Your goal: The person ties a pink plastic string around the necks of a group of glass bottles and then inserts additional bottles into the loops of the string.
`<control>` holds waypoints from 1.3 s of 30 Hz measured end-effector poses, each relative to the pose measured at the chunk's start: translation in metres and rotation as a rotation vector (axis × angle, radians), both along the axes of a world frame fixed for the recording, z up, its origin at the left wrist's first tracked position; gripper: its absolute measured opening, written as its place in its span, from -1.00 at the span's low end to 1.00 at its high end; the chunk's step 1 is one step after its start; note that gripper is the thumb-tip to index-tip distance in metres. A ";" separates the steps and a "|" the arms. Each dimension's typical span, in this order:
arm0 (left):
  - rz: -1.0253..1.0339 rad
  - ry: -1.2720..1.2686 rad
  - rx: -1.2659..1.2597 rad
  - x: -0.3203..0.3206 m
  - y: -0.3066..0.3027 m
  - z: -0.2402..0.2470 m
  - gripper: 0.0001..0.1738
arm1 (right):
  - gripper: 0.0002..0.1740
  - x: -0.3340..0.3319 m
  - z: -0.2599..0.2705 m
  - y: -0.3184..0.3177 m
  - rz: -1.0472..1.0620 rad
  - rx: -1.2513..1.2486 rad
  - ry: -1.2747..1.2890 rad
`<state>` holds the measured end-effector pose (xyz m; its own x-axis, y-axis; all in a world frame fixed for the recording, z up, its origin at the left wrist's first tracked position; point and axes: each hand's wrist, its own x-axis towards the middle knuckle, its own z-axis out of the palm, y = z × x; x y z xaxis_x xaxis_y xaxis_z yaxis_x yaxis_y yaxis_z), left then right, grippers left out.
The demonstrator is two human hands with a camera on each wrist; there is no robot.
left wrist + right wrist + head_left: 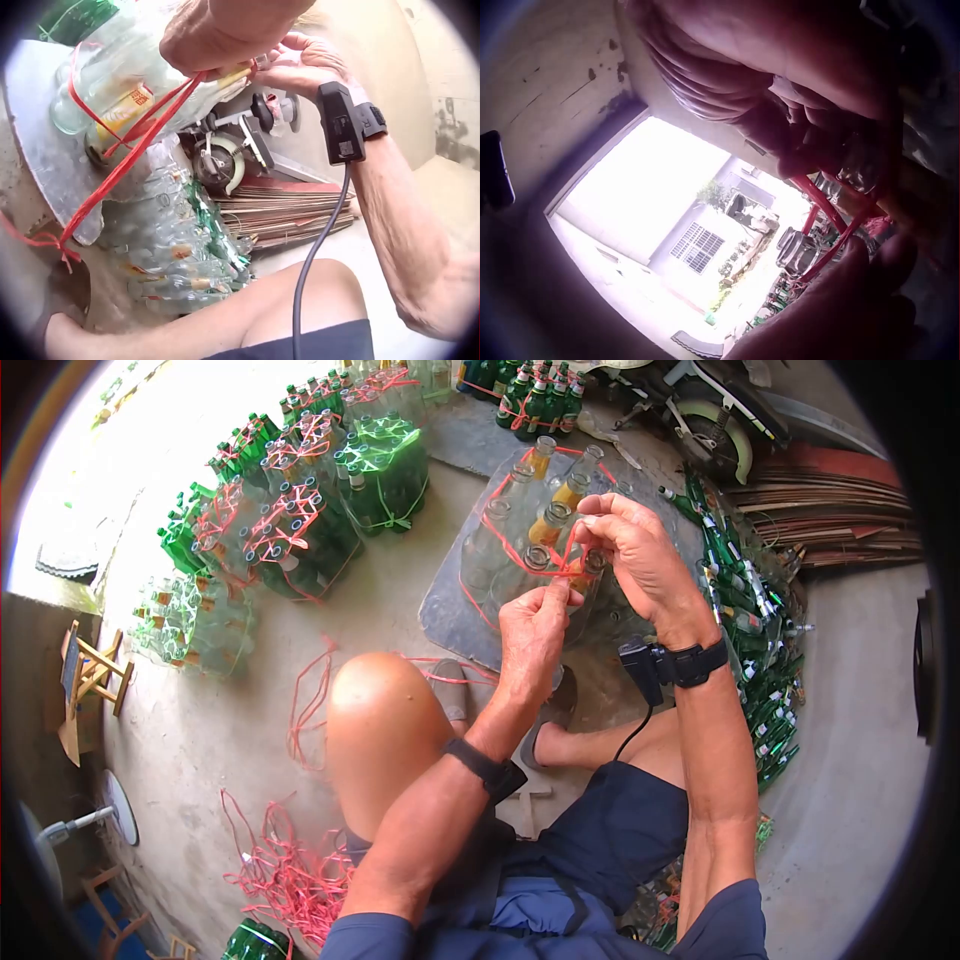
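A bundle of clear glass bottles (475,555), some with yellow labels, stands upright in front of me, with red plastic twine (114,187) looped around the necks. My left hand (535,632) pinches the twine between thumb and fingers, close beside the nearest bottle neck (537,557). Just above and to the right, my right hand (640,555) pinches a raised strand of the same twine, its fingertips curled together. In the right wrist view the strands (826,259) cross beside a bottle mouth (799,251). Part of the bundle is hidden behind both hands.
The bundle stands on a grey board (440,610). Tied bottle bundles (300,540) fill the left back. Loose green bottles (735,595) pile up at right, near flat stacked sheets (830,515) and a scooter wheel (712,435). Tangled red twine (290,875) lies at lower left.
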<state>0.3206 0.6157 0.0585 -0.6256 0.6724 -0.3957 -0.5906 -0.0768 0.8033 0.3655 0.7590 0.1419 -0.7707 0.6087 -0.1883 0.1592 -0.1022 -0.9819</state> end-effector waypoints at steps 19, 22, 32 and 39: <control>-0.030 -0.148 0.058 0.000 0.010 0.005 -0.75 | -0.50 0.003 -0.021 -0.015 -0.147 0.099 0.281; -0.016 -0.128 0.025 0.002 0.013 0.005 -0.75 | -0.45 0.000 -0.024 -0.013 -0.097 0.180 0.262; -0.032 -0.179 0.063 0.003 0.014 0.000 -0.74 | -0.39 -0.016 -0.018 -0.007 0.038 0.602 -0.066; -0.016 -0.230 0.082 0.005 0.016 -0.002 -0.74 | -0.51 -0.026 -0.019 -0.001 0.098 0.858 -0.112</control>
